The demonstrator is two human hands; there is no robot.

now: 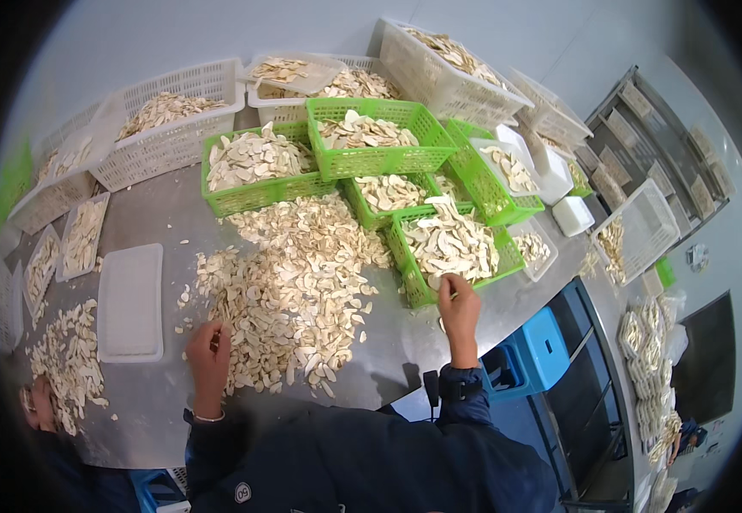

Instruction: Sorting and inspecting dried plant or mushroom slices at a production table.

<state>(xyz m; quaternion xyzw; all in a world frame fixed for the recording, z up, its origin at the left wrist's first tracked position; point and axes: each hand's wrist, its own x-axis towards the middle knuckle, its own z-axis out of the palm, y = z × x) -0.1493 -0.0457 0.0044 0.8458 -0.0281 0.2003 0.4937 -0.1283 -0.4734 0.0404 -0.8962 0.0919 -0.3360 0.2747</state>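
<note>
A broad heap of pale dried slices (300, 288), mushroom or root, lies on the metal table (181, 410) before me. At its left edge is my left hand (208, 359), fingers curled and thumb near the index finger; whether a slice is between them is hidden. My right hand (459, 314) reaches the front rim of a green plastic basket (419, 288) heaped with larger slices. Its thumb and forefinger are pinched together beside a pale slice, but I cannot tell if they grip it. Further green baskets (268, 186) of slices stand behind the heap.
White perforated crates (169, 138) line the wall. A white plastic tray (130, 304) lies left of the heap. Another person's hand (40, 404) touches a smaller heap (69, 362) at far left. A blue stool (534, 349) stands below the table's right edge.
</note>
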